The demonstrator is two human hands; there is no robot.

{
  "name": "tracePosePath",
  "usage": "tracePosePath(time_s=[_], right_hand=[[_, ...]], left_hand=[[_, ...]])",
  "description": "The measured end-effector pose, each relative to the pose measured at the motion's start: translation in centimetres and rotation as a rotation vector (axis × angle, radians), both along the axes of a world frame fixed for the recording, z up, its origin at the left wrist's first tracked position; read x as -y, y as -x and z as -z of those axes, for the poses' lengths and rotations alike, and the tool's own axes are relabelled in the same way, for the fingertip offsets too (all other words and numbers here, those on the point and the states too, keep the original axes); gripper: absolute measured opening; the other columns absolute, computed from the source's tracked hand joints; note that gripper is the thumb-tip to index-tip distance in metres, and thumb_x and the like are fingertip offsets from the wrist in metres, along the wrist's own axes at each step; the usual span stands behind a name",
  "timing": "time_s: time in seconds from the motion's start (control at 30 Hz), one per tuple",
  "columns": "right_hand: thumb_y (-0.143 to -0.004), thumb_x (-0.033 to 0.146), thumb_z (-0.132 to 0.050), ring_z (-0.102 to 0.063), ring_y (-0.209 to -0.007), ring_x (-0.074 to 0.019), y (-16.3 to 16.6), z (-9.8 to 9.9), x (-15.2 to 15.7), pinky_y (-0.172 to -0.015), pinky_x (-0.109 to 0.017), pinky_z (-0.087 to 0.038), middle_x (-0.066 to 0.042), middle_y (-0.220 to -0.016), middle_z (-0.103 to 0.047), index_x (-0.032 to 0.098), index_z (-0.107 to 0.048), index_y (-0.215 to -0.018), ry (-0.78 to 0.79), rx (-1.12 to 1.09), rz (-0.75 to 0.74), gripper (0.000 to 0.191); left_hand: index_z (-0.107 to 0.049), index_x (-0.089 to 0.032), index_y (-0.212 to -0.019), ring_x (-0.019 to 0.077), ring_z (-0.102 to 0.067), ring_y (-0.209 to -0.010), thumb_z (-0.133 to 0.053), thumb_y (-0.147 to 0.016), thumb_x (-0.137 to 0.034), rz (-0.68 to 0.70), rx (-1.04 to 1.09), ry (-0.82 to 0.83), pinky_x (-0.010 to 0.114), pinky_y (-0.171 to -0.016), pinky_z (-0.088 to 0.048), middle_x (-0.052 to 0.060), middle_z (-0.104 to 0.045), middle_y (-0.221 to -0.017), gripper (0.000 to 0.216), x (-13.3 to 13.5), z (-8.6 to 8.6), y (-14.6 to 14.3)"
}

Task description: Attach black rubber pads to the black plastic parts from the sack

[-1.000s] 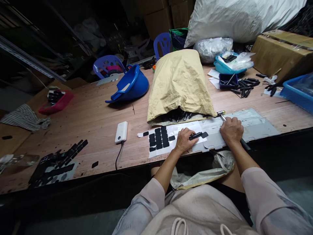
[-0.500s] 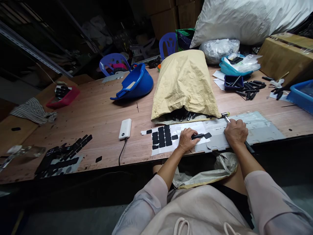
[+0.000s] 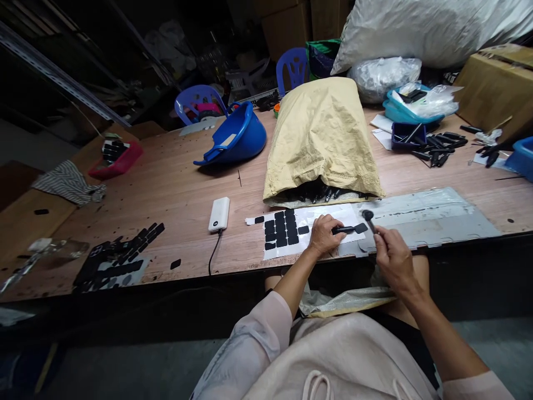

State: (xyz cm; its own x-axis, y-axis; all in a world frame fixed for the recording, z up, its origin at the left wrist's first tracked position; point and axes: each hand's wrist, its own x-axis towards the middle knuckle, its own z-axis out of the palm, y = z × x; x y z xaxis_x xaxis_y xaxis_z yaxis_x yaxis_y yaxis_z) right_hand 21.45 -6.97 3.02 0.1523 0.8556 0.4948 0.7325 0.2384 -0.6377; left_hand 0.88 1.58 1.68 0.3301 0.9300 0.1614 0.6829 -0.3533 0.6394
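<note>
My left hand point(image 3: 326, 235) is closed on a slim black rod-like part point(image 3: 345, 229), which lies low over a white sheet point(image 3: 316, 214). Its far end meets a small black rounded square point(image 3: 360, 228). My right hand point(image 3: 393, 258) grips a small hammer point(image 3: 368, 216) by its handle, the round dark head raised just above and right of that square. Rows of black rounded squares point(image 3: 281, 229) lie on the sheet left of my left hand, with a single black square point(image 3: 303, 230) nearer to it.
Behind my hands, a yellow sack point(image 3: 325, 139) lies with black parts in its mouth. A grey board point(image 3: 441, 222) extends rightward. A white power bank point(image 3: 219, 214) with a cable and a blue basin point(image 3: 237, 136) stand left. A purple tray point(image 3: 408, 137) sits back right beside loose black parts.
My right hand has lifted the hammer off the board and swung its head left, beside the black square. My left hand keeps its hold on the black part. The camera view has shifted slightly.
</note>
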Motion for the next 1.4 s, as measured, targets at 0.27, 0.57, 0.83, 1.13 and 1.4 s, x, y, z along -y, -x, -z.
tracePosePath(time_s=[0.27, 0.57, 0.83, 1.13, 1.4], right_hand=[[-0.109, 0.032, -0.05, -0.068, -0.084, -0.0209, 2.0, 1.2, 1.6, -0.08, -0.035, -0.057, -0.006, -0.093, -0.07, 0.023, -0.072, -0.12, 0.049, -0.022, -0.169, 0.026], [-0.109, 0.036, -0.048, -0.068, -0.086, -0.0219, 3.0, 2.2, 1.9, -0.081, -0.036, -0.057, -0.006, -0.096, -0.07, 0.024, -0.072, -0.121, 0.103, -0.003, -0.147, 0.03], [-0.109, 0.04, -0.047, -0.069, -0.092, -0.024, 2.1, 0.9, 1.9, -0.087, -0.039, -0.056, -0.008, -0.098, -0.071, 0.025, -0.072, -0.122, 0.095, -0.021, -0.078, 0.032], [-0.106, 0.038, -0.05, -0.068, -0.092, -0.024, 0.0, 0.3, 0.9, -0.086, -0.038, -0.054, -0.008, -0.097, -0.071, 0.023, -0.073, -0.12, 0.079, 0.01, 0.004, 0.031], [-0.101, 0.035, -0.054, -0.053, -0.079, -0.0212, -7.0, -0.4, -3.8, -0.066, -0.034, -0.033, -0.012, -0.105, -0.066, 0.02, -0.077, -0.121, 0.3, 0.406, 0.389, 0.034]], left_hand=[[-0.083, -0.024, -0.09, 0.0239, -0.066, -0.098, -0.089, -0.075, -0.016, -0.009, 0.064, 0.055, 0.04, -0.095, -0.051, 0.002, -0.073, -0.092, 0.018, -0.3, 0.2, 0.0], [-0.081, -0.022, -0.082, 0.0225, -0.067, -0.094, -0.088, -0.073, -0.012, -0.006, 0.081, 0.054, 0.039, -0.093, -0.05, 0.002, -0.073, -0.089, 0.015, -0.4, 0.2, -0.1], [-0.082, -0.023, -0.083, 0.0243, -0.067, -0.097, -0.085, -0.073, -0.015, -0.006, 0.066, 0.078, 0.041, -0.097, -0.05, 0.002, -0.073, -0.089, 0.013, -0.4, -0.1, -0.1], [-0.079, -0.022, -0.082, 0.0247, -0.067, -0.099, -0.083, -0.073, -0.013, -0.011, 0.065, 0.084, 0.042, -0.098, -0.051, 0.003, -0.074, -0.091, 0.013, -0.1, -0.5, -0.3], [-0.076, -0.022, -0.087, 0.0271, -0.066, -0.102, -0.083, -0.075, -0.019, -0.002, -0.026, 0.048, 0.043, -0.098, -0.051, 0.005, -0.073, -0.097, 0.015, 0.2, -1.1, -0.5]])
